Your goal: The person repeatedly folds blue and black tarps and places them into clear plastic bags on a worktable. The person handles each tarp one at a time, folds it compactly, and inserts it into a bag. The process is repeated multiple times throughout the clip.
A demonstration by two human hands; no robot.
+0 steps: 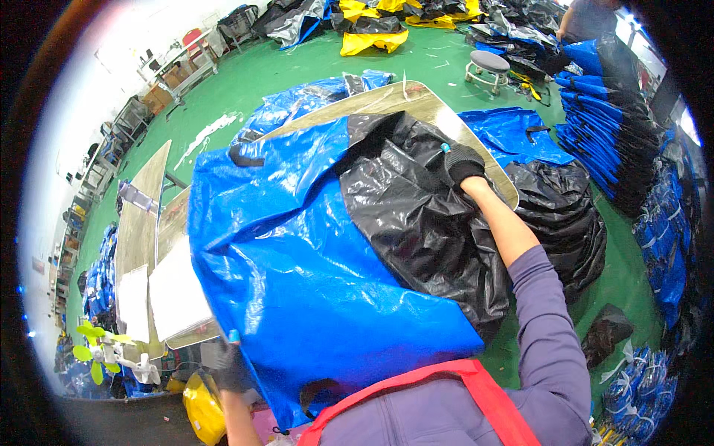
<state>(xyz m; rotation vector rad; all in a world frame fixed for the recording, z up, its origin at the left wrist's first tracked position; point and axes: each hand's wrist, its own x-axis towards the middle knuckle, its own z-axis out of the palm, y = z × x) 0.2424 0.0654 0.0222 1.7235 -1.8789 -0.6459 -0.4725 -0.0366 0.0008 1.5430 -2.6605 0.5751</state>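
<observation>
A large, glossy blue and black tarpaulin bag lies spread over a wood-patterned table and hangs over its near edge toward my body. A short black strap shows at its far left corner. My left hand, in a dark glove, grips the bag's near left edge, its light-blue thumb tip over the blue face. On the far right, my right hand, in a black glove, is closed on the crumpled black part. The fingers beneath the material are hidden.
A green fan and a yellow object are at the lower left. Blue and black bags lie beyond the table's right edge, with tall stacks farther right. A round stool stands on the green floor; another person is behind.
</observation>
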